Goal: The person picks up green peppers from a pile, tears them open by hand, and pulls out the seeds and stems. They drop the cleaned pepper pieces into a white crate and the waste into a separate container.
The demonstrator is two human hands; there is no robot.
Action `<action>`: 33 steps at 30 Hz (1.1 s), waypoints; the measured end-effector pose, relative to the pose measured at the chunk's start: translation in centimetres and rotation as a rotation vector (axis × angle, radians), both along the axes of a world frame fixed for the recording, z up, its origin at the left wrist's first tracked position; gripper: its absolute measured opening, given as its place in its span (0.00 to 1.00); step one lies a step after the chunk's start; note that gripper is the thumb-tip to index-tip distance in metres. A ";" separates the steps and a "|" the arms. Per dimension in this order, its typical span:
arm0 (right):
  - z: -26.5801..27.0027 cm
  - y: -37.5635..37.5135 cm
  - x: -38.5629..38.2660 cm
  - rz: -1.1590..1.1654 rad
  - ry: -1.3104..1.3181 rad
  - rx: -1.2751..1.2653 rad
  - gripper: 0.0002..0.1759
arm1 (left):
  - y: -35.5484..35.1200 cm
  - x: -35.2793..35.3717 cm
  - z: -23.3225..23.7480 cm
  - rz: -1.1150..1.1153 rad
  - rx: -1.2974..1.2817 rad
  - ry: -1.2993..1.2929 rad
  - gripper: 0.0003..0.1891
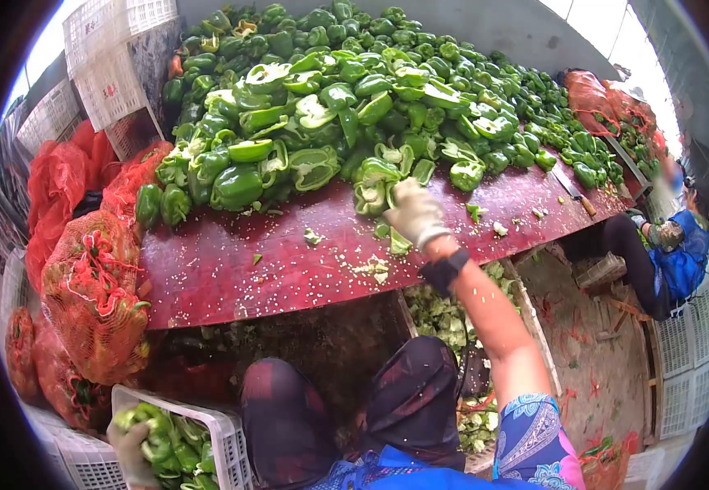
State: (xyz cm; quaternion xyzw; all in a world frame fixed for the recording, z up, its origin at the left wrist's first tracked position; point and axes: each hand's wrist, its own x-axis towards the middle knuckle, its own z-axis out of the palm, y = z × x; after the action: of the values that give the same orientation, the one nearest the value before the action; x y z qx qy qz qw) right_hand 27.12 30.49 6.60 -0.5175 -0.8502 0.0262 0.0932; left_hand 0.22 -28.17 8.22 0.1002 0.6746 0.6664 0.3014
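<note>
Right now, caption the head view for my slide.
Gloved right hand reaches into cut green peppers heaped on a red table; gloved left hand rests at a white crate of peppers.

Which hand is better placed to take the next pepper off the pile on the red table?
Probably the right. The right hand is stretched up at the near edge of the pile, on the cut pieces. The left hand is low, at the crate, well away from it.

Head-worn view, down over table (232, 282)
</note>
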 end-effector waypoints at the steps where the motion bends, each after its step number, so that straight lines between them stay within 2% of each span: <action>1: -1.0 2.7 1.0 0.047 0.058 0.043 0.18 | -0.8 0.9 2.6 0.063 -0.319 0.108 0.21; 2: -2.1 5.0 1.8 0.095 0.115 0.082 0.16 | -1.5 1.7 4.8 0.126 -0.641 0.214 0.14; 4: -5.7 8.6 2.3 0.219 0.187 0.109 0.19 | -12.8 -4.5 -3.0 0.032 -1.152 0.739 0.19; 5: -5.3 8.5 2.2 0.190 0.019 -0.017 0.18 | -14.1 -4.8 -3.9 0.013 -1.225 0.937 0.27; 7: -5.8 7.8 2.3 0.188 -0.026 0.020 0.17 | -14.3 -4.8 -4.6 -0.030 -1.341 1.336 0.51; 8: -6.0 7.2 2.6 0.188 -0.057 0.044 0.16 | -12.3 -4.9 -6.4 0.065 -1.134 1.440 0.40; 10: -6.4 6.0 3.4 0.211 0.107 0.139 0.16 | -3.7 -2.8 -5.2 0.070 -0.764 1.316 0.33; 11: -5.7 5.2 3.8 0.137 0.174 0.071 0.15 | 1.6 -1.1 -2.6 -0.018 -0.608 1.111 0.34; 12: -4.9 4.2 4.1 0.061 0.245 0.003 0.15 | 6.2 0.6 -0.7 -0.063 -0.504 1.013 0.35; 14: -4.6 2.9 6.0 0.188 0.559 -0.163 0.17 | 14.4 3.5 1.4 -0.185 -0.257 0.903 0.33; 15: -2.7 0.4 6.6 0.301 0.782 -0.291 0.17 | 18.0 5.4 2.6 -0.280 -0.177 0.781 0.32; 16: -1.3 -1.5 7.1 0.369 0.844 -0.391 0.18 | 21.6 7.4 3.9 -0.397 -0.104 0.748 0.32; 17: 0.4 -3.7 7.8 0.341 0.905 -0.485 0.19 | 24.6 8.5 3.5 -0.483 -0.005 0.741 0.35; 18: 2.3 -6.3 8.2 0.313 0.966 -0.582 0.20 | 27.7 10.4 3.2 -0.584 0.163 0.602 0.40; 20: 3.9 -9.6 8.9 0.349 1.030 -0.608 0.21 | 32.6 14.1 2.8 -0.715 0.251 0.430 0.44; 22: 4.9 -12.3 9.3 0.335 1.091 -0.614 0.21 | 36.1 18.3 2.5 -0.731 0.400 0.194 0.46; 24: 5.0 -15.0 8.7 0.266 1.150 -0.604 0.20 | 38.5 21.5 0.9 -0.714 0.553 0.022 0.38; 25: 3.9 -16.1 8.2 0.337 1.346 -0.740 0.18 | 39.8 22.6 0.0 -0.545 0.542 0.342 0.32; 26: 2.2 -16.3 7.9 0.248 1.442 -0.720 0.17 | 39.9 23.9 -0.8 -0.461 0.620 0.154 0.28; 28: 2.8 -17.3 8.7 0.161 1.509 -0.996 0.17 | 39.3 23.3 -2.3 -0.604 0.621 0.060 0.29; 29: 2.3 -17.1 9.1 0.195 1.595 -1.143 0.17 | 39.2 22.7 -2.7 -0.656 0.533 0.115 0.28; 31: 1.2 -17.1 9.9 0.257 1.753 -1.462 0.18 | 38.8 21.5 -2.1 -0.828 0.544 -0.169 0.28; 32: 1.5 -17.6 9.8 0.345 1.775 -1.629 0.14 | 39.0 20.8 -1.4 -0.914 0.553 -0.299 0.28; 33: 2.8 -17.9 10.1 0.533 1.442 -1.256 0.12 | 38.8 20.4 -1.3 -0.963 0.543 -0.143 0.32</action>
State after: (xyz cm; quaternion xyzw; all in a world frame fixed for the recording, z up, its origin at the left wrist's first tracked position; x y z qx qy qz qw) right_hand 37.18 12.62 9.45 -0.1249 -0.5105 0.8005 0.2880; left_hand 20.60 10.65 6.91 0.4256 0.3343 0.6086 0.5802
